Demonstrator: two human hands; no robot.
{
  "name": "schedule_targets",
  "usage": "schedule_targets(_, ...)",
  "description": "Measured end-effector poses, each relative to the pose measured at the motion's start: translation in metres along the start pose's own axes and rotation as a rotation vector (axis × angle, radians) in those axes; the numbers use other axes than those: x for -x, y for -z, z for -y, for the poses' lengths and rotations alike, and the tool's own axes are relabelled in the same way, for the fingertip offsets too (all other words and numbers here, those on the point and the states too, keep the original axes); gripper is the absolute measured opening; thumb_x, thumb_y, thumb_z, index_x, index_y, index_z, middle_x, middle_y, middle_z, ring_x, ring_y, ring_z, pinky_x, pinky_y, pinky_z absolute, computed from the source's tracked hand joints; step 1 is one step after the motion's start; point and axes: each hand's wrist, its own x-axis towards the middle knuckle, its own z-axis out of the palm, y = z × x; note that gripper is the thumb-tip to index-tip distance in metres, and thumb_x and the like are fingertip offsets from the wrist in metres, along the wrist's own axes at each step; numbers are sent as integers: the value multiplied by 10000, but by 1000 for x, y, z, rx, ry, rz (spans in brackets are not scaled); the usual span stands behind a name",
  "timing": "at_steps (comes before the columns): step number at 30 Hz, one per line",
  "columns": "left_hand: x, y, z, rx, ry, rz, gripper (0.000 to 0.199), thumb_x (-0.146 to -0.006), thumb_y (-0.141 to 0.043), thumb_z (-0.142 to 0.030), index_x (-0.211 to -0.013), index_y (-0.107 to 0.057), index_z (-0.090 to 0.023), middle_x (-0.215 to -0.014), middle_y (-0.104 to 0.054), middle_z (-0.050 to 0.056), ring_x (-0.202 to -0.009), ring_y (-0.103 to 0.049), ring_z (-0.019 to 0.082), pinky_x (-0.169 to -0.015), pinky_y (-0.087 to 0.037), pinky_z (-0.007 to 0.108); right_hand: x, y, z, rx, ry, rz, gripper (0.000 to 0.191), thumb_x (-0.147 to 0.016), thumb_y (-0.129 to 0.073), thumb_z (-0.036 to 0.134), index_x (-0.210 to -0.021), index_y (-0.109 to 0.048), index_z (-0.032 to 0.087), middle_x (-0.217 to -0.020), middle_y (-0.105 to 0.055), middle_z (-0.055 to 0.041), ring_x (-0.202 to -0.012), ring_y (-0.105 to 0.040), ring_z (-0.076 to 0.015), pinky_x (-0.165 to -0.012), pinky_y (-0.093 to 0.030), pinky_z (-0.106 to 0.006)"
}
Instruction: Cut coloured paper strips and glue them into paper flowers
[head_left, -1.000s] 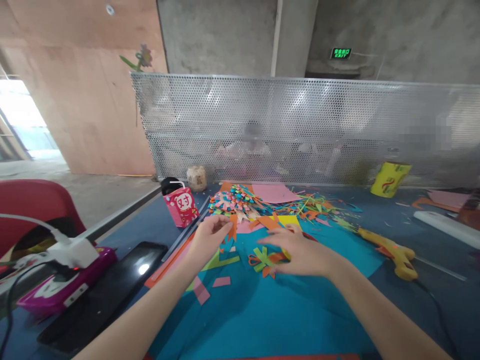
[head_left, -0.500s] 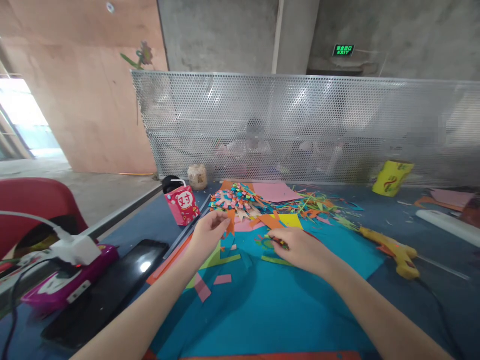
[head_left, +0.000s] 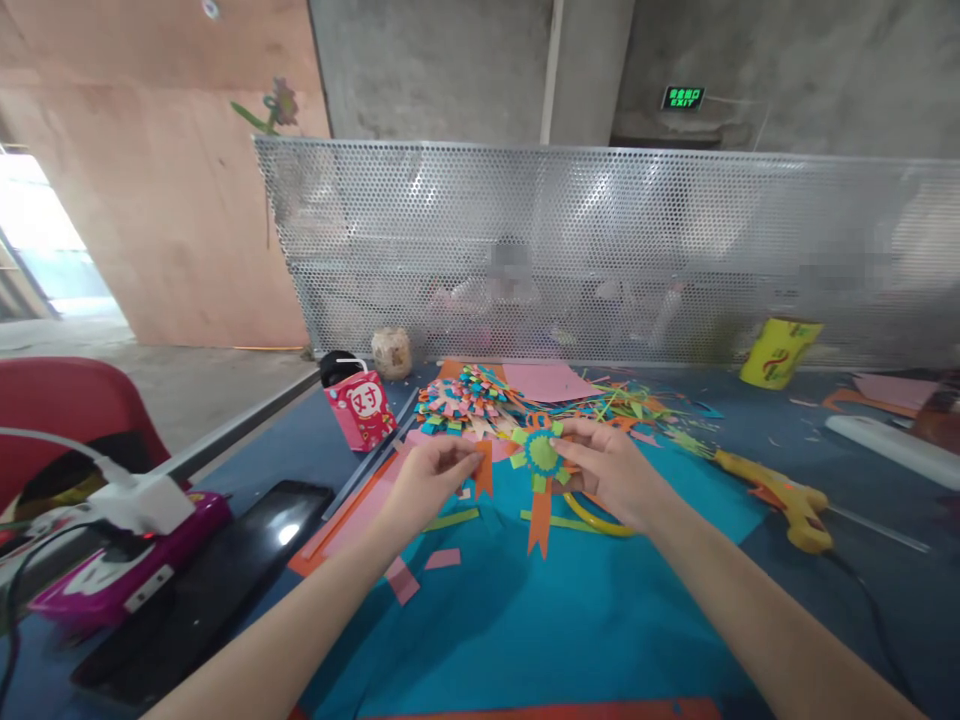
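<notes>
Over the blue paper (head_left: 570,610), the left hand (head_left: 431,482) pinches an orange strip (head_left: 485,472), partly covered by fingertips, and the right hand (head_left: 611,475) grips a paper rosette (head_left: 541,455) at its right side — partly concealing a yellow loop (head_left: 596,521) below. Beyond stand a drink carton (head_left: 362,412) with straw and a yellow container (head_left: 780,354), contents not visible; the perforated panel (head_left: 600,230) obscures a person (head_left: 499,297) behind.

Two hands (head_left: 609,475), one rosette (head_left: 541,455), two held fork-ended orange strips (head_left: 540,520), one glue gun (head_left: 776,492), one drink carton (head_left: 361,410), one yellow container (head_left: 780,354) and one exit sign (head_left: 683,98) are visible.
</notes>
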Motion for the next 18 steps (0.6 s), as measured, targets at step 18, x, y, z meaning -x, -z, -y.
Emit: schedule_targets(18, 11, -23, -1, 113, 114, 230, 279, -634, -575, -403, -680, -596, -129, -533, -517, -14, -455, -401, 70, -441, -317, 193, -2, -8, -6, 240, 23, -117, 217, -592, -644, 295, -720, -537, 156, -637, -607, 8, -517, -558, -89, -465, -447, -206)
